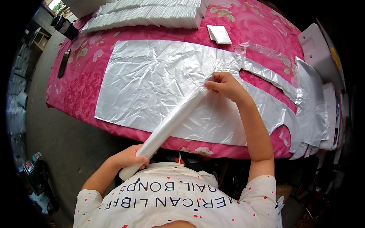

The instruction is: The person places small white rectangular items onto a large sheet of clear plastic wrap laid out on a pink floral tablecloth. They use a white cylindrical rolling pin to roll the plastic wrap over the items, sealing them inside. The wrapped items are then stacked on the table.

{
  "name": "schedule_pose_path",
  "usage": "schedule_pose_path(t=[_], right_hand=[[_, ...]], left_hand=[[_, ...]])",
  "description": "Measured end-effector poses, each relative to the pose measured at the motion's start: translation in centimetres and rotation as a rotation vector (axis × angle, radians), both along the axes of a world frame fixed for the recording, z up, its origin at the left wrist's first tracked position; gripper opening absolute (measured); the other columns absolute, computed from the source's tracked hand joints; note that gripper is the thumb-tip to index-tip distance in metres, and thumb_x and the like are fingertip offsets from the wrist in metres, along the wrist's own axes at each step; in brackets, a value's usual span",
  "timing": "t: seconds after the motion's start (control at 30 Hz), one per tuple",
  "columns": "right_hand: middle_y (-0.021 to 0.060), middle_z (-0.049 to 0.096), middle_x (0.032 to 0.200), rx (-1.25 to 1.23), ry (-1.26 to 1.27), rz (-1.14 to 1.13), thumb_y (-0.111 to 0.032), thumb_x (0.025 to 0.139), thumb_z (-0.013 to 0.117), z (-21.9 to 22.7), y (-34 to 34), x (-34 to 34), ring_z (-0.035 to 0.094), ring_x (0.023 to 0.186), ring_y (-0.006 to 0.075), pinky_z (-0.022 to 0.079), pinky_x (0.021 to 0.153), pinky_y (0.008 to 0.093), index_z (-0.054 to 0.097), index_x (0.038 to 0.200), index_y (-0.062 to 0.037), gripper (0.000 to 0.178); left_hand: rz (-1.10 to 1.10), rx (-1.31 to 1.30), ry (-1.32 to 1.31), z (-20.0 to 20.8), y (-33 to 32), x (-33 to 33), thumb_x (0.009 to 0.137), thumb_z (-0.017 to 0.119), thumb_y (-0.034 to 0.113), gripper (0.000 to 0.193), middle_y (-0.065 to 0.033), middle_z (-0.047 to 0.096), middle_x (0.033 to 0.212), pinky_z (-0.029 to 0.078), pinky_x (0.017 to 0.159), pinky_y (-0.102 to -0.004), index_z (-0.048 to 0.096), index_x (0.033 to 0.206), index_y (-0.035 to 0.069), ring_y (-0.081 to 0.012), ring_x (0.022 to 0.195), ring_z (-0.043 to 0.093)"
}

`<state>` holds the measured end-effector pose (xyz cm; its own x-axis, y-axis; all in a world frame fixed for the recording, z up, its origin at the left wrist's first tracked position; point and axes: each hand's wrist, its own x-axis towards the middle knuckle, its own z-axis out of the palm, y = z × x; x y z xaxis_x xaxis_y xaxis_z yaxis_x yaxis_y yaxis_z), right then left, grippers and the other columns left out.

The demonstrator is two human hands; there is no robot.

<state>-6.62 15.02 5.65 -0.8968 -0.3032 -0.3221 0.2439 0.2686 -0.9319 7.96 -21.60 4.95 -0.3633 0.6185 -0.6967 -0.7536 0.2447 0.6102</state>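
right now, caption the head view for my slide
Left hand and right hand hold a white roll slanting across silvery plastic sheeting on pink floral cloth.

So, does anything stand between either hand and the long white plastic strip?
Nothing visible does. The left hand grips the strip near its lower end, and the right hand pinches its upper end. The flat silvery sheet lies beneath the strip, not in the way.

The left hand (130, 156) and right hand (227, 86) grip 1 white plastic roll (167, 126).
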Motion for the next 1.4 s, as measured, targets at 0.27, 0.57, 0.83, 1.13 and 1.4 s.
schedule_pose_path(t=[0.27, 0.57, 0.83, 1.13, 1.4], right_hand=[[-0.0037, 0.056, 0.068, 0.130, 0.236, -0.387, -0.016, 0.085, 0.062, -0.8, 12.4, -2.2, 0.046, 0.058, 0.0026, 0.038, 0.054, 0.0183, 0.064, 0.084, -0.0024, 0.014], [-0.0034, 0.055, 0.069, 0.109, 0.232, -0.282, -0.015, 0.086, 0.060, -0.1, 10.9, -3.7, 0.046, 0.060, 0.0037, 0.037, 0.054, 0.0202, 0.063, 0.086, -0.0008, 0.015], [-0.0040, 0.049, 0.062, 0.292, 0.179, -0.071, -0.017, 0.084, 0.061, 0.5, 4.2, -6.5, 0.043, 0.056, 0.0047, 0.036, 0.050, 0.0236, 0.062, 0.078, -0.0014, 0.017], [0.0081, 0.059, 0.089, 0.263, 0.180, -0.282, -0.021, 0.082, 0.063, 0.3, 3.9, -6.5, 0.056, 0.075, 0.0140, 0.046, 0.066, 0.0280, 0.056, 0.111, -0.0010, 0.036], [0.0110, 0.056, 0.111, 0.714, 0.902, 0.064, -0.009, 0.073, 0.068, 0.8, -3.0, 8.5, 0.055, 0.095, 0.0292, 0.043, 0.086, 0.0378, 0.054, 0.120, -0.0058, 0.049]], left_hand=[[-0.255, 0.086, -0.241, -1.8, -8.2, 0.9, 0.074, 0.071, 0.019, 0.048, -0.0076, 0.060, 0.088, 0.049, 0.073, -0.0272, 0.052, 0.115, 0.001, -0.0139, 0.082, 0.058], [-0.703, -0.196, 0.799, 5.2, -0.1, -8.5, 0.066, 0.071, 0.022, 0.039, -0.0119, 0.064, 0.091, 0.047, 0.075, -0.0335, 0.061, 0.098, 0.002, -0.0278, 0.083, 0.062], [-0.434, -0.089, 2.013, 2.8, 10.4, -12.1, 0.069, 0.070, 0.018, 0.041, -0.0122, 0.057, 0.110, 0.047, 0.082, -0.0397, 0.057, 0.105, 0.004, -0.0291, 0.093, 0.057], [-0.867, -0.126, 1.801, -1.0, 10.7, -6.8, 0.084, 0.040, 0.057, 0.082, -0.0222, 0.025, 0.143, 0.018, 0.110, -0.0422, 0.030, 0.134, -0.008, -0.0317, 0.135, 0.023], [-0.777, -0.332, 1.784, -1.9, 12.1, -2.5, 0.081, 0.046, 0.056, 0.083, -0.0207, 0.024, 0.144, 0.017, 0.109, -0.0434, 0.031, 0.135, -0.005, -0.0309, 0.135, 0.022]])
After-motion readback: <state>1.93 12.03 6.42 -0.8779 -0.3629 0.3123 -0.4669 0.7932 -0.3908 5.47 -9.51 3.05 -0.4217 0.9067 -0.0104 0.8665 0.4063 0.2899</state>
